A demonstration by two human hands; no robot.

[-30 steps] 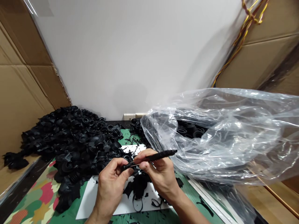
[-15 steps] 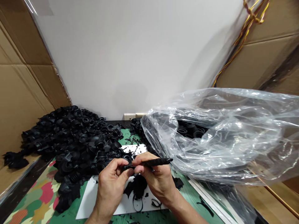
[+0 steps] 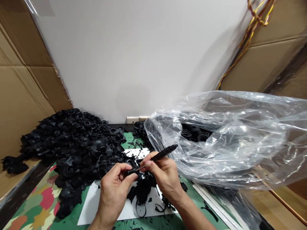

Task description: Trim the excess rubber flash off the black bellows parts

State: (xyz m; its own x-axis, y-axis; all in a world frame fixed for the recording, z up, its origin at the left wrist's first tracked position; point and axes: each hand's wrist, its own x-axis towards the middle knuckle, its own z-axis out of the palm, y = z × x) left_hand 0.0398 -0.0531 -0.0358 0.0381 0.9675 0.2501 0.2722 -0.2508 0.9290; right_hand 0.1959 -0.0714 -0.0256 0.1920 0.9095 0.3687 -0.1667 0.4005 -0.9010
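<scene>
Between the thumb and fingers of my left hand (image 3: 116, 187) is a small black rubber part (image 3: 129, 172), mostly covered by the fingertips. My right hand (image 3: 163, 175) grips a pen-shaped tool with a black handle (image 3: 165, 152) and a thin metal tip, perhaps a craft knife. The handle points up and to the right, and the tip meets the rubber part. Below the hands, black rubber scraps (image 3: 142, 191) and thin curled strips lie on a white sheet (image 3: 91, 204).
A large heap of ribbed black rubber parts (image 3: 79, 143) spreads over the left side of the green table (image 3: 72, 223). At right, a clear plastic bag (image 3: 230, 153) holds black rings. Cardboard (image 3: 21, 89) flanks the pale wall (image 3: 144, 57), and twisted wires (image 3: 236, 60) hang at upper right.
My right hand has turned the tool so that its handle tilts up more steeply, and the fingers have drawn back slightly to the right. My left hand stays nearly still.
</scene>
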